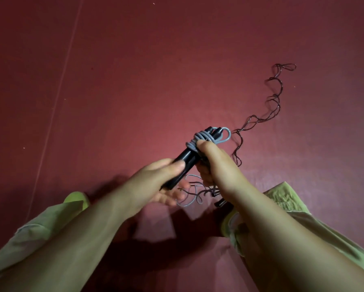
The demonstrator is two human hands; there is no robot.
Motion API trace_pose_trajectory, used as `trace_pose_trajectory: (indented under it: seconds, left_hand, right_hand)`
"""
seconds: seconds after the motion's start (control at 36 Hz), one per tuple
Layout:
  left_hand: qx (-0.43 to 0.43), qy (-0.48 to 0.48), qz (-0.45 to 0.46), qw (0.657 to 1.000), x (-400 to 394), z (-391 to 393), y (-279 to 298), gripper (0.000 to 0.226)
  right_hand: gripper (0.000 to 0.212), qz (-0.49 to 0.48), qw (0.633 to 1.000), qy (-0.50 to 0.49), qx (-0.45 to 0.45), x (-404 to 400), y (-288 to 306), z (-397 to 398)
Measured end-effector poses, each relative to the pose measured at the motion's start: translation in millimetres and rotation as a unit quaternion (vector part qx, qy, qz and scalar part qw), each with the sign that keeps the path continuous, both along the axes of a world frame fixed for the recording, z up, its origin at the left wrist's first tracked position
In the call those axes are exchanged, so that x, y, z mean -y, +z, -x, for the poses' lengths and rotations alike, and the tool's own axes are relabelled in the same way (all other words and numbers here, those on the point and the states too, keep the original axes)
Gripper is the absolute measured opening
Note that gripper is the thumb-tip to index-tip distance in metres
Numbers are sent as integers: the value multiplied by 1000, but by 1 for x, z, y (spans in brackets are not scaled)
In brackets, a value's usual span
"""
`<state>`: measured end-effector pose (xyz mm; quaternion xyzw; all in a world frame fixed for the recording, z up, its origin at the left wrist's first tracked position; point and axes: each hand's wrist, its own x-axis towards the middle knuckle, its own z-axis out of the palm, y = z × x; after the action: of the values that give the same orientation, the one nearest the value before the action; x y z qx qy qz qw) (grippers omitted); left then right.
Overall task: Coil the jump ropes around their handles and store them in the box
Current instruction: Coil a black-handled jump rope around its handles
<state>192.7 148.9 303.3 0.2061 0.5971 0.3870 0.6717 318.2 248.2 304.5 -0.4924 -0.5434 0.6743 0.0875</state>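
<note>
Above red floor (134, 81), both hands grip black handles (189, 158): left hand (166, 182) low end, right hand (212, 163) pinching grey rope (200, 139) coils.

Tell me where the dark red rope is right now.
In the head view, the dark red rope lies kinked on the red floor, trailing up and right from the hands.

Single view, head-mounted, wide-angle. Looks forward and steeply down from above the person's own forearms, which enter from the bottom corners. Close range: the hands sit just below frame centre. The dark red floor (134, 60) fills the background out to every edge. Edges bend with lens distortion.
</note>
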Motion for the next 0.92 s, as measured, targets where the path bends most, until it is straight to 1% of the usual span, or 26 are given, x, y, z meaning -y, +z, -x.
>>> trace_pose_trajectory:
  seconds: [0.03, 0.08, 0.11, 0.14, 0.22, 0.28, 0.33, 0.42, 0.47, 0.53, 0.56, 0.61, 0.72, 0.81, 0.86, 0.92]
  left_hand:
    - [44, 17, 20, 999, 0, 0, 1, 55]
    - [76, 29, 38, 996, -1, -1, 2, 80]
    - [77, 32, 40, 996, 0, -1, 0, 84]
    - [67, 35, 39, 996, -1, -2, -1, 84]
    - [9, 43, 27, 999, -4, -4, -2, 75]
    - [-23, 59, 24, 998, -5, -4, -5, 60]
    - [-53, 69, 22, 996, -6, -3, -7, 47]
    - [-101, 79, 20, 991, -7, -2, -15, 45]
    - [-168, 71, 7, 983, -7, 0, -21, 50]
    - [-242, 57, -9, 969, -7, 3, -25, 59]
    - [-281, 48, -16, 958, -7, 5, -27, 59]
    - [-346, 24, -24, 938, -7, 7, -28, 48]
    - [-403, 9, -46, 914, -6, 9, -24, 37]
    - [-440, 10, -72, 895, -5, 10, -23, 23]
    - [-460, 11, -85, 884, -4, 9, -23, 22]
    - [-488, 3, -96, 867, -4, 8, -24, 25]
  right_hand:
    - [30, 5, 1000, -1, -14, 0, 0, 0]
    - [27, 18, 999, 4, -35, 0, 1, -1]
    - [26, 27, 999, 12, -42, 0, 2, -2]
    - [26, 34, 998, 22, -46, -1, 1, -2]
    - [33, 51, 995, 61, -58, -4, -2, -5]
    - [45, 43, 994, 88, -53, -7, -6, -5]
    - [51, 34, 994, 100, -33, -8, -7, -5]
    - [49, 26, 994, 106, -3, -9, -1, -5]
    - [54, 4, 992, 118, 40, -8, 1, -5]
    - [60, -47, 986, 128, 98, -7, 0, -5]
    - [60, -69, 983, 124, 117, -7, -2, -5]
    - [59, -84, 983, 112, 121, -5, -3, -5]
    - [57, -58, 988, 101, 103, -2, -2, -2]
    - [61, -10, 994, 85, 75, 0, -2, -1]
    - [66, 37, 995, 62, 64, 2, -1, -1]
    - [68, 53, 995, 49, 72, 2, -1, -1]
